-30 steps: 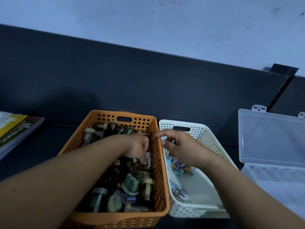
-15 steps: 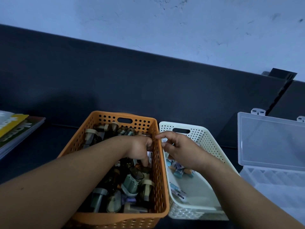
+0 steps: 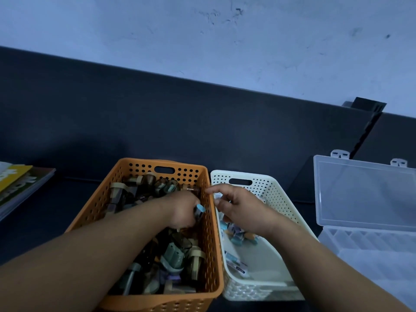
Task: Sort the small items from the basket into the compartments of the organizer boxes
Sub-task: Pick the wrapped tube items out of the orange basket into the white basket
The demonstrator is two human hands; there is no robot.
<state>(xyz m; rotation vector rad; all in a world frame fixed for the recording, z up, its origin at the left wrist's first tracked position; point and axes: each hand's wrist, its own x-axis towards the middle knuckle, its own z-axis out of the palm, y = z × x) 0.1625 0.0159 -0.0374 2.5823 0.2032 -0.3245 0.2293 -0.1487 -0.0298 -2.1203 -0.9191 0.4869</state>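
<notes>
A blue-capped item [image 3: 199, 210], small and dark, is gripped in the curled fingers of the left hand [image 3: 182, 210]. It is held low inside the orange basket [image 3: 99, 206], close to the basket's right wall. That basket is filled with a heap of dark and grey-green small items [image 3: 175, 255]. The right hand [image 3: 243, 212] is held over the white basket [image 3: 278, 199], with the forefinger stretched toward the orange rim and the other fingers loosely curled. Whether anything is pinched there cannot be told. A few blue and tan pieces [image 3: 238, 238] are seen on the white basket's floor. The two baskets are set just beside each other toward the near edge of the desk [image 3: 33, 235]. A clear organizer box [image 3: 369, 251] is placed toward the right edge with its lid [image 3: 364, 192] raised. What lies in its compartments cannot be made out. A stack of books [image 3: 20, 185] is laid at the left edge.
</notes>
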